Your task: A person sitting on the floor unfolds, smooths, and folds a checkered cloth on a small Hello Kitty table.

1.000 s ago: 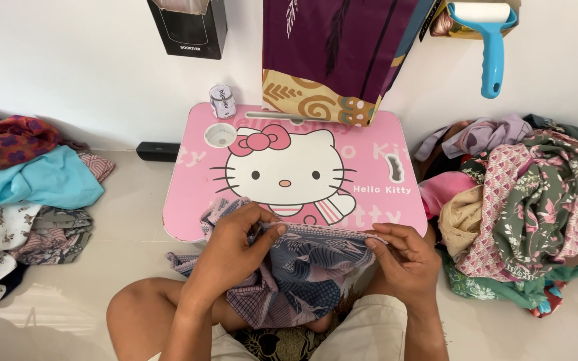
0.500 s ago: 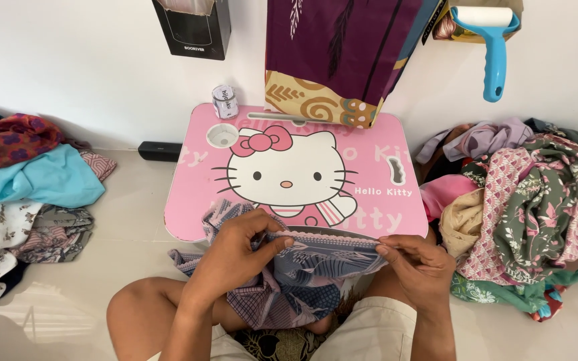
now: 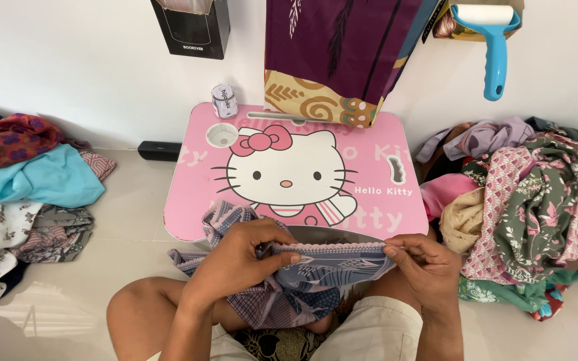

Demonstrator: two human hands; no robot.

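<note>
Over the lap, left hand [image 3: 235, 264] and right hand [image 3: 423, 267] each pinch the top hem of a blue-grey patterned cloth [image 3: 329, 271], stretched taut between them just before the near edge of a pink cartoon-cat lap table [image 3: 382, 220]. Small jar [image 3: 224, 100] on the table's far left corner. Clothes pile [image 3: 530, 207] at right, another pile [image 3: 28, 180] at left, pale tiled floor. White wall; blue lint roller [image 3: 493, 40] hanging. Since half a second ago: hem pulled straighter, grips unchanged.
</note>
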